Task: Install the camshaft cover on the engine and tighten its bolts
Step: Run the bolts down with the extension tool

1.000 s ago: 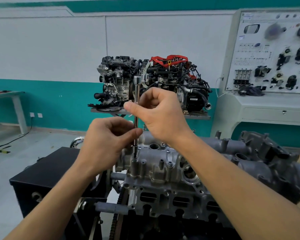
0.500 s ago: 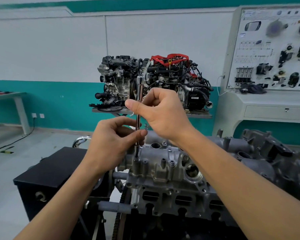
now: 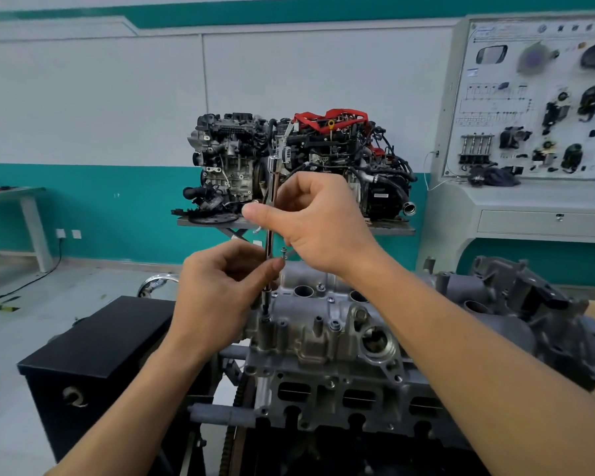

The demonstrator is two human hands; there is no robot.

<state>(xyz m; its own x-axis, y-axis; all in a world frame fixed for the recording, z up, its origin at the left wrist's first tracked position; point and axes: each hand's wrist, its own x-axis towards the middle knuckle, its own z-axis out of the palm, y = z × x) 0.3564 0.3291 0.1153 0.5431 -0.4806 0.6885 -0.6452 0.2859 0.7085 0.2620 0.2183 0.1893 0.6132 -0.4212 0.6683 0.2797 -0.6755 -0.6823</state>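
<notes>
1. Since the earlier frame little has moved. Both hands keep their places on the slim, long chrome-steel driver bar (image 3: pixel 270 235) and its tip stays on the same bolt; only the fingers have shifted slightly round it.
2. Our left hand (image 3: pixel 217 297) pinches the driver bar low down between thumb and fingers. Our right hand (image 3: pixel 323 225) curls round it higher up. The hands are close, one above the other.
3. The grey cast-aluminium camshaft cover (image 3: pixel 323 334) already sits on the bare grey metal engine (image 3: pixel 340 400), at 6 o'clock from the hands.
4. The driver bar's long axis runs 12 to 6 o'clock, nearly upright. The small steel bolt (image 3: pixel 266 317) under its tip lies at 6 o'clock from the left hand, on the cover's near-left corner. The left hand is nearer, and we judge it steadies while the right turns.
5. We count one driver bar, one cover and two hands. Three more bolt heads (image 3: pixel 335 325) show on the cover, at about 3 o'clock from the first, and others may hide behind the right forearm.
6. One further small bolt (image 3: pixel 284 251) shows at 3 o'clock of the bar, between the hands. We cannot tell whether fingers hold it.
</notes>
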